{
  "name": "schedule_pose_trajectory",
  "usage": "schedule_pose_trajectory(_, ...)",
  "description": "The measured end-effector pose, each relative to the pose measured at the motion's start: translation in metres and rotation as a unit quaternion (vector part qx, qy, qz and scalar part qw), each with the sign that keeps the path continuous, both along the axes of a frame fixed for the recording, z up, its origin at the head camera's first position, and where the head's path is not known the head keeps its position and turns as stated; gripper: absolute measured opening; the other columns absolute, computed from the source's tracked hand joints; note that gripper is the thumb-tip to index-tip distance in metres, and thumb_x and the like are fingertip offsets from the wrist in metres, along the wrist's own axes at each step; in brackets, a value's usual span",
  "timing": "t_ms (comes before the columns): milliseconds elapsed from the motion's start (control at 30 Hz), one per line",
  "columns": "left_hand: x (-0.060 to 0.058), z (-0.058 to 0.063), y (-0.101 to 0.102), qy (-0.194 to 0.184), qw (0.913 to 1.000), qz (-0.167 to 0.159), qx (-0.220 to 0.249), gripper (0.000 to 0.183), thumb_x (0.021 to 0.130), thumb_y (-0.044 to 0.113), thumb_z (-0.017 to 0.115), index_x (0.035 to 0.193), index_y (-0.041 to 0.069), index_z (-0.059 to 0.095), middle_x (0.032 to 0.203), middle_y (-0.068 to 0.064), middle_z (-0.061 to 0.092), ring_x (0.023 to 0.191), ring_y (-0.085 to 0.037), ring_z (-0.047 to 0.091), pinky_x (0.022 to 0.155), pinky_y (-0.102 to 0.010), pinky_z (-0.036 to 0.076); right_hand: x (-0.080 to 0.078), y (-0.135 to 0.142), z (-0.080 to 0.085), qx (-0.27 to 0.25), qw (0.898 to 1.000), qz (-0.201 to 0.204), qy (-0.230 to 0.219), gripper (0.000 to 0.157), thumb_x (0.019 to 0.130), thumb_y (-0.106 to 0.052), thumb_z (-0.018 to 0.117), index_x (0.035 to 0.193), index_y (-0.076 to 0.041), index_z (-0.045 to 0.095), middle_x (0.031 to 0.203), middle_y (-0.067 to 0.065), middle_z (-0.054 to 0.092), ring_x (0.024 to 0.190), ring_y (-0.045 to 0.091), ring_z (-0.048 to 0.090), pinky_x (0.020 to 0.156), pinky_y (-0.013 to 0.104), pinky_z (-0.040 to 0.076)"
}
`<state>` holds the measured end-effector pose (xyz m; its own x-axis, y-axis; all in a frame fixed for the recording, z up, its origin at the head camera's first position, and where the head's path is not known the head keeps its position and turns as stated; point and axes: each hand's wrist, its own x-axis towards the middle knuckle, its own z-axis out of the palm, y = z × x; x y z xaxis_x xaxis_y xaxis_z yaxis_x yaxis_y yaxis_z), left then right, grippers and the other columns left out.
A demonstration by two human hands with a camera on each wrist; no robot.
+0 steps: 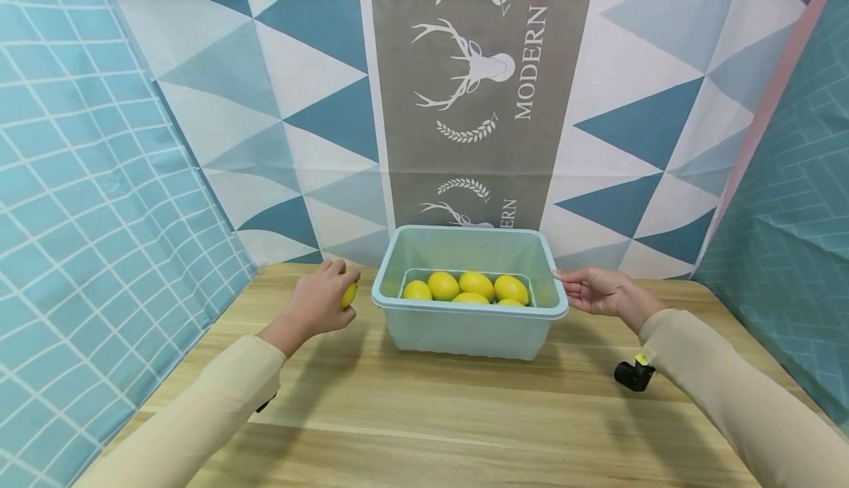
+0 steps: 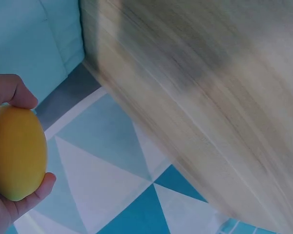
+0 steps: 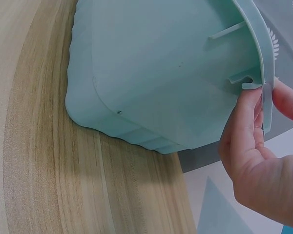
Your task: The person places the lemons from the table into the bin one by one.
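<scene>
My left hand [image 1: 323, 298] grips a yellow lemon [image 2: 20, 153] between thumb and fingers, held above the table just left of a pale green plastic bin [image 1: 464, 329]. In the head view the hand hides most of that lemon. Several more lemons [image 1: 475, 284] lie on the bin's floor. At the bin's right end, my right hand [image 1: 593, 293] pinches the rim. The right wrist view shows its thumb over the rim [image 3: 267, 53] and the fingers curled beneath.
The bin stands on a wood-grain table [image 1: 398, 422] near its back edge. Behind it hangs a patterned cloth [image 1: 318, 90] with triangles and a deer print. Blue-tiled cloth [image 1: 79, 178] borders the left side, green cloth [image 1: 783, 252] the right. A black wrist device [image 1: 634, 374] hangs under the right sleeve.
</scene>
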<state>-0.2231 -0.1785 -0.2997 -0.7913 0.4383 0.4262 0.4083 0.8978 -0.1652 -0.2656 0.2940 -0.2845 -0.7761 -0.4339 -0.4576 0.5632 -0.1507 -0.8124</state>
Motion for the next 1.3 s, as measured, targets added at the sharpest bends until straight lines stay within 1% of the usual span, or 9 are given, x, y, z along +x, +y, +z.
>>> schedule_pose_trajectory(200, 0.001, 0.007, 0.003, 0.002, 1.0, -0.004, -0.006, 0.034, 0.067, 0.025, 0.072, 0.096, 0.014, 0.058, 0.085, -0.005, 0.052, 0.08, -0.021, 0.048, 0.043, -0.028, 0.04, 0.0, 0.001, 0.001, -0.001, 1.0, -0.001, 0.002, 0.019, 0.096, -0.014, 0.058, 0.084, -0.008, 0.072, 0.079, 0.003, 0.074, 0.076, 0.011, 0.071, 0.076, 0.024, 0.061)
schedule_pose_trajectory(433, 0.002, 0.01, 0.001, -0.003, 1.0, -0.001, -0.002, 0.037, 0.066, 0.022, 0.071, 0.101, 0.012, 0.061, 0.085, -0.006, 0.053, 0.077, -0.021, 0.047, 0.044, -0.027, 0.038, 0.001, 0.0, -0.002, -0.008, 1.0, 0.002, -0.003, 0.019, 0.096, -0.014, 0.058, 0.085, -0.009, 0.072, 0.08, 0.002, 0.075, 0.076, 0.01, 0.072, 0.077, 0.023, 0.06)
schedule_pose_trajectory(533, 0.002, 0.012, 0.0, -0.003, 1.0, -0.007, -0.002, 0.036, 0.066, 0.021, 0.071, 0.099, 0.011, 0.062, 0.083, -0.006, 0.053, 0.075, -0.021, 0.047, 0.045, -0.027, 0.038, 0.0, -0.001, -0.002, -0.008, 1.0, 0.002, -0.003, 0.019, 0.096, -0.014, 0.058, 0.084, -0.008, 0.073, 0.079, 0.002, 0.075, 0.076, 0.011, 0.072, 0.076, 0.023, 0.061)
schedule_pose_trajectory(667, 0.0, 0.019, 0.002, -0.011, 0.9998, -0.017, -0.006, 0.034, 0.066, 0.022, 0.072, 0.097, 0.012, 0.062, 0.083, -0.005, 0.053, 0.075, -0.02, 0.047, 0.047, -0.026, 0.038, -0.001, -0.001, -0.002, -0.011, 1.0, 0.002, -0.006, 0.019, 0.096, -0.014, 0.059, 0.084, -0.008, 0.072, 0.08, 0.003, 0.075, 0.077, 0.011, 0.071, 0.078, 0.023, 0.06)
schedule_pose_trajectory(833, -0.002, 0.027, 0.006, -0.026, 0.9991, -0.026, -0.019, 0.033, 0.067, 0.024, 0.072, 0.096, 0.014, 0.062, 0.084, -0.004, 0.053, 0.073, -0.018, 0.046, 0.046, -0.026, 0.04, -0.001, 0.001, -0.002, -0.012, 1.0, -0.004, -0.005, 0.018, 0.095, -0.013, 0.06, 0.083, -0.007, 0.072, 0.08, 0.003, 0.075, 0.077, 0.012, 0.071, 0.079, 0.024, 0.06)
schedule_pose_trajectory(967, -0.002, 0.032, 0.009, -0.026, 0.9989, -0.026, -0.027, 0.032, 0.068, 0.025, 0.072, 0.097, 0.015, 0.062, 0.085, -0.004, 0.054, 0.073, -0.018, 0.046, 0.046, -0.026, 0.042, 0.0, 0.003, -0.002, -0.013, 1.0, -0.005, -0.005, 0.017, 0.094, -0.013, 0.061, 0.083, -0.007, 0.072, 0.08, 0.003, 0.075, 0.077, 0.012, 0.071, 0.079, 0.024, 0.06)
schedule_pose_trajectory(1100, -0.001, 0.036, 0.01, -0.028, 0.9988, -0.024, -0.033, 0.034, 0.068, 0.026, 0.074, 0.098, 0.015, 0.062, 0.086, -0.004, 0.055, 0.073, -0.018, 0.047, 0.048, -0.027, 0.044, 0.0, 0.003, -0.003, -0.015, 1.0, -0.004, -0.008, 0.018, 0.095, -0.013, 0.059, 0.084, -0.008, 0.072, 0.08, 0.003, 0.074, 0.077, 0.012, 0.071, 0.08, 0.024, 0.06)
schedule_pose_trajectory(1300, 0.001, 0.043, 0.012, -0.044, 0.9981, -0.022, -0.037, 0.038, 0.069, 0.027, 0.075, 0.101, 0.014, 0.062, 0.087, -0.005, 0.055, 0.074, -0.019, 0.047, 0.049, -0.026, 0.043, 0.0, 0.001, -0.001, -0.006, 1.0, -0.009, -0.008, 0.02, 0.096, -0.014, 0.057, 0.084, -0.008, 0.072, 0.08, 0.003, 0.074, 0.077, 0.011, 0.071, 0.082, 0.024, 0.059)
